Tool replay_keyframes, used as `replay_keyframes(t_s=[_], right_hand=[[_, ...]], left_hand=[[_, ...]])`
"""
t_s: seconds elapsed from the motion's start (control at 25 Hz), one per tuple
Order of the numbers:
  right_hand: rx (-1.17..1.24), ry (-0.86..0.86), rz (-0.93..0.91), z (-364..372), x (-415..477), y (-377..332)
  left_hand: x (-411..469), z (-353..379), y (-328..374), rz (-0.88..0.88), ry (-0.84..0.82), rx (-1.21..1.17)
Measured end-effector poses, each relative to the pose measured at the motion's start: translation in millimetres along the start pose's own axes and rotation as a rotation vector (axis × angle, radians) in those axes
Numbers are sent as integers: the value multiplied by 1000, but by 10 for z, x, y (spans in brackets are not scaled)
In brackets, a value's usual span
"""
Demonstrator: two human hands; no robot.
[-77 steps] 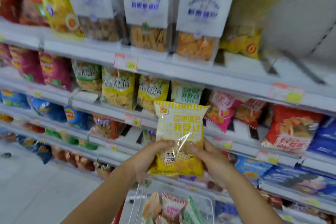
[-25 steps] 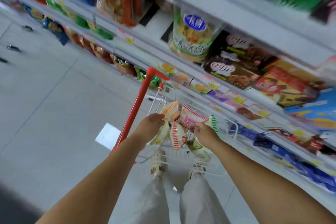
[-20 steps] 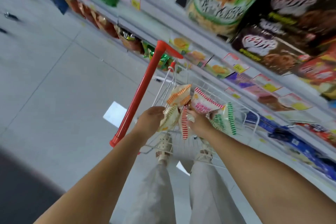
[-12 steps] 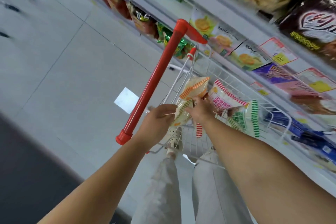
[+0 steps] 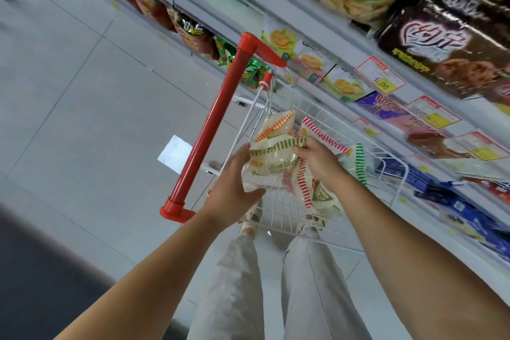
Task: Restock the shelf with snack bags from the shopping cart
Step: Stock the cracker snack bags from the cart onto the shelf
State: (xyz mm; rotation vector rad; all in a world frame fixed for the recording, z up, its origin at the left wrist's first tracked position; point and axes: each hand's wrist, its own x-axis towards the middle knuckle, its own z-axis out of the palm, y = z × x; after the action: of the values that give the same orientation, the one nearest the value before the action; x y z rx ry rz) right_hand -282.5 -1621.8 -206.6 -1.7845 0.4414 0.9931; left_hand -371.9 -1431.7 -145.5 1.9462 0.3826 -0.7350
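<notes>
Restocking looks only partly done: the left hand (image 5: pixel 234 190) cups the underside and the right hand (image 5: pixel 317 163) pinches the striped top edge of one snack bag (image 5: pixel 271 160), held just above the shopping cart (image 5: pixel 317 116). More remain inside — an orange-striped bag (image 5: pixel 276 124), a red-striped bag (image 5: pixel 302 185) — so the shelf (image 5: pixel 234 11) awaits several.

Red handle (image 5: pixel 212 130) on a white wire cart (image 5: pixel 397 176). Cream packets, edges striped: an orange-striped bag (image 5: pixel 276 125), a red-striped bag (image 5: pixel 302 188), a green-striped bag (image 5: pixel 358 163) and what looks like an olive-striped bag (image 5: pixel 271 160).
</notes>
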Motion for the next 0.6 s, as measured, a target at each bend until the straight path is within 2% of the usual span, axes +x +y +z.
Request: replay_keyframes(t_s=[0.12,0.2,0.24,0.32,0.36,0.4,0.48,0.56,0.6], right_hand=[[87,62,-43,-284,-236,-159],[172,65,-47,-395,-323,-262],[243,54,-61,-418,-363,-330],[381,21,-89,-418,-401,-438],[419,12,-86,-419,-369,-440],[456,-1,-73,-409,-330,-413],[381,22,-2,-342,-197,-210],[89,62,123,-179,-40,155],[-3,23,175,-27,1,311]], left_hand=[[90,85,210,221,200,161],[170,82,348,178,224,106],[198,60,388,148,163,13],[221,2,432,104,-65,-272],[214,-26,438,88,-133,-362],[207,-51,431,53,-128,-380],[170,-90,398,-25,-55,-366],[117,-100,311,-71,-11,-387],[83,-105,259,-100,8,-416]])
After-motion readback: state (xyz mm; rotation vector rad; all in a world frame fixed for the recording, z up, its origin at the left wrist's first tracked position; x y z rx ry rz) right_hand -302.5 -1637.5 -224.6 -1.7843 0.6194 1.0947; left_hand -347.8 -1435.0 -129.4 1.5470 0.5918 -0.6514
